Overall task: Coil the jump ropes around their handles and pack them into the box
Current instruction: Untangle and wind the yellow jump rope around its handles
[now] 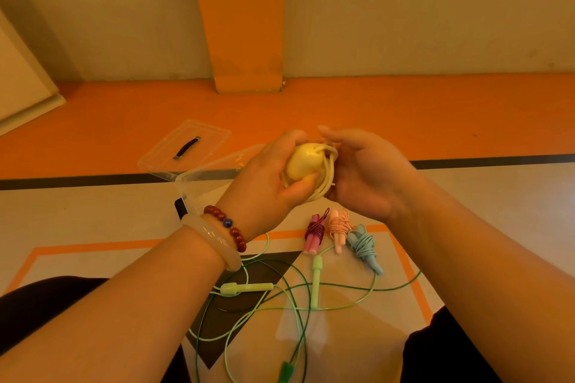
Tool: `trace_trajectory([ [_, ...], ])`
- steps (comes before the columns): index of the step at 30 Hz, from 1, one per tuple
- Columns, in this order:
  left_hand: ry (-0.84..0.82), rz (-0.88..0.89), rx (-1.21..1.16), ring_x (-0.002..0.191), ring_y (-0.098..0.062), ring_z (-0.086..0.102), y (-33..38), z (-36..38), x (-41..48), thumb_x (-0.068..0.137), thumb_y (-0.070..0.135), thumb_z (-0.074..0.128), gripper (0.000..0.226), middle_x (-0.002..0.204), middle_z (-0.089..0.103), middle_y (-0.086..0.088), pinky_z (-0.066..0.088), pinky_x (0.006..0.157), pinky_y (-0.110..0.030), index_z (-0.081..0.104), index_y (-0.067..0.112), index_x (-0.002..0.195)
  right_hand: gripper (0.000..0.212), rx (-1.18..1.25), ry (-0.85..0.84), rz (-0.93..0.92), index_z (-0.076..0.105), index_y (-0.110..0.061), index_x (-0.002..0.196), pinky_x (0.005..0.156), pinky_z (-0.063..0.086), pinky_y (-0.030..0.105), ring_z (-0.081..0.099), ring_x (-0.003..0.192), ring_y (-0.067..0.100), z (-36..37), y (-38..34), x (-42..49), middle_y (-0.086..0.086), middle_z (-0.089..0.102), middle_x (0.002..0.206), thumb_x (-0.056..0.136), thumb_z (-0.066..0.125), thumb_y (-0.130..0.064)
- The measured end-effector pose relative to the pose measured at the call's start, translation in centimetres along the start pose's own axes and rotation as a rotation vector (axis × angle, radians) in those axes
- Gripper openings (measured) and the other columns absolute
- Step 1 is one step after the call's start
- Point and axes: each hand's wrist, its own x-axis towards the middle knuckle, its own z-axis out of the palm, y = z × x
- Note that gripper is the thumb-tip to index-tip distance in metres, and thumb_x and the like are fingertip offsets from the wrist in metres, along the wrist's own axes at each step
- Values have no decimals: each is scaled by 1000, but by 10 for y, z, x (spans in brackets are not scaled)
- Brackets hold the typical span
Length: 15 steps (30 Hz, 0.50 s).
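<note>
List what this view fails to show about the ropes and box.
Head view: the box, mostly behind the left hand and wrist; contents unseen.
Head view: the yellow jump rope, wrapped by left hand and right hand; any second handle hidden.
Head view: the dark green handle, cut by the bottom edge.

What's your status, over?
Left hand grips yellow rope, right hand pinches its cord. Three coiled ropes on floor, green ropes loose. Box open.
</note>
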Motion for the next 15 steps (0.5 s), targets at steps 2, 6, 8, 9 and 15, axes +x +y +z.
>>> trace_trajectory([
  [2, -14, -15, -6, 86, -2, 54, -1, 1, 0, 83, 42, 55, 23, 96, 55, 18, 47, 66, -19, 45, 45, 104, 23, 41, 80, -20, 59, -9, 88, 68, 41, 30, 51, 72, 17, -1, 0, 3, 5, 54, 78, 77, 64, -29],
  [6, -13, -86, -53, 86, 6, 54, -3, -4, 0, 91, 31, 62, 27, 96, 56, 20, 44, 65, -9, 46, 46, 106, 26, 80, 280, -152, 54, -13, 72, 51, 33, 22, 41, 56, 10, -5, -1, 7, -1, 46, 62, 94, 58, -27],
  [8, -44, -103, -93, 93, 6, 54, -2, -5, 0, 92, 29, 61, 30, 100, 57, 21, 45, 70, -10, 45, 50, 105, 26, 29, 317, -243, 53, -11, 75, 48, 34, 21, 39, 54, 10, -8, 0, 8, 0, 45, 60, 97, 55, -26],
  [9, -59, -112, -116, 95, 5, 54, 0, -6, 0, 91, 30, 61, 30, 102, 56, 23, 45, 72, -9, 45, 51, 105, 26, -18, 339, -285, 53, -10, 77, 49, 35, 22, 39, 54, 10, -9, 0, 8, 1, 45, 59, 98, 53, -26],
  [15, -91, -156, -175, 95, 4, 54, 4, -5, 2, 93, 33, 55, 25, 106, 57, 20, 44, 72, -5, 46, 52, 106, 25, -112, 452, -410, 54, -10, 81, 61, 45, 27, 48, 55, 10, -7, 4, 8, -1, 54, 60, 98, 52, -29],
])
